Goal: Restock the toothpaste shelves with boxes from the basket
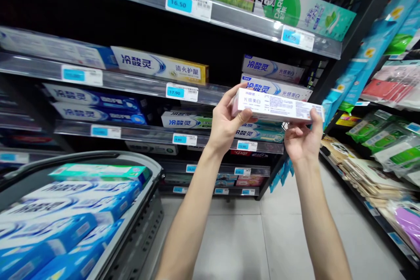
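Both our hands, left [226,118] and right [303,133], hold one white box [278,106], one at each end, left grip closed on its left end, right grip on its right end, thumb on the printed side. Box is up in front of the shelves [138,76], slightly tilted, right end lower. Two similar boxes [274,76] sit stacked just behind. Basket [154,183] at lower left, blue-white boxes [65,214] plus a green one [98,171] inside.
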Demonstrator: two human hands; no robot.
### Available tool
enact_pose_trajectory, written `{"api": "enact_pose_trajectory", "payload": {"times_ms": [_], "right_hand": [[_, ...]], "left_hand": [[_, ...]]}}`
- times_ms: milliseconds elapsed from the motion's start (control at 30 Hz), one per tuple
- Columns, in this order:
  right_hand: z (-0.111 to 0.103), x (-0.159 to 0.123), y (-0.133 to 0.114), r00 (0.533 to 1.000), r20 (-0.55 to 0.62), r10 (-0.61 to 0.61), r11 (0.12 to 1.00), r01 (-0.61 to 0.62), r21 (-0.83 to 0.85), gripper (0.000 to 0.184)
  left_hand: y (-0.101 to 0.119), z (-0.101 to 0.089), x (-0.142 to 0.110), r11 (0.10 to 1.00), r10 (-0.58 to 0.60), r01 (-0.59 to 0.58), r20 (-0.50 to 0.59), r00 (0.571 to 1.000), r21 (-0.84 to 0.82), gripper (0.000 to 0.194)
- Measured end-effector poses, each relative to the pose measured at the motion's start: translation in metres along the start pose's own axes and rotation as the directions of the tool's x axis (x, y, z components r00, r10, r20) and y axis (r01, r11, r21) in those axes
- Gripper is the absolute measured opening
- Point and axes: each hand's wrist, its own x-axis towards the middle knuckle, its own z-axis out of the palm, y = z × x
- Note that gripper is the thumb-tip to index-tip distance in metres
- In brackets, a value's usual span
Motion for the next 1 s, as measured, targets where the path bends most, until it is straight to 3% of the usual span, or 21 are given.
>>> {"api": "enact_pose_trajectory", "payload": {"times_ms": [67, 200, 400, 600, 733, 833, 900, 1000], "right_hand": [[0.003, -0.006, 0.001, 0.997, 0.079, -0.020, 0.999, 0.024, -0.042, 0.033], [0.007, -0.013, 0.011, 0.989, 0.122, -0.087, 0.980, 0.107, -0.169, 0.043], [0.004, -0.009, 0.018, 0.983, 0.177, -0.056, 0.976, 0.091, -0.197, 0.045], [0.003, -0.005, 0.013, 0.996, 0.085, -0.033, 0.995, 0.041, -0.094, 0.038], [0.005, -0.002, 0.012, 0.998, -0.065, -0.020, 1.000, 0.021, 0.008, 0.024], [0.005, -0.001, 0.012, 0.997, -0.067, 0.029, 0.999, -0.027, 0.027, 0.022], [0.003, -0.002, 0.012, 0.999, -0.033, 0.034, 0.999, -0.034, -0.010, 0.025], [0.003, -0.007, 0.012, 0.997, 0.072, -0.010, 0.993, 0.018, -0.119, 0.030]], "left_hand": [[-0.004, 0.002, 0.002, 1.000, 0.015, -0.015, -0.074, 0.997, 0.002, 0.074], [-0.012, 0.001, 0.006, 0.999, -0.022, 0.012, -0.223, 0.975, -0.047, 0.064], [-0.016, -0.006, 0.010, 0.993, -0.088, 0.064, -0.261, 0.961, -0.101, 0.068], [-0.010, -0.002, 0.008, 0.988, -0.099, 0.075, -0.189, 0.977, -0.132, 0.069], [-0.004, 0.001, 0.003, 0.983, -0.007, 0.011, 0.023, 1.000, -0.181, 0.070], [-0.003, 0.000, 0.002, 0.989, 0.070, -0.047, 0.158, 0.985, -0.141, 0.084], [-0.005, -0.002, 0.002, 0.995, 0.085, -0.074, 0.159, 0.984, -0.069, 0.090], [-0.011, -0.003, 0.004, 0.997, 0.081, -0.081, 0.056, 0.995, -0.003, 0.086]]}}
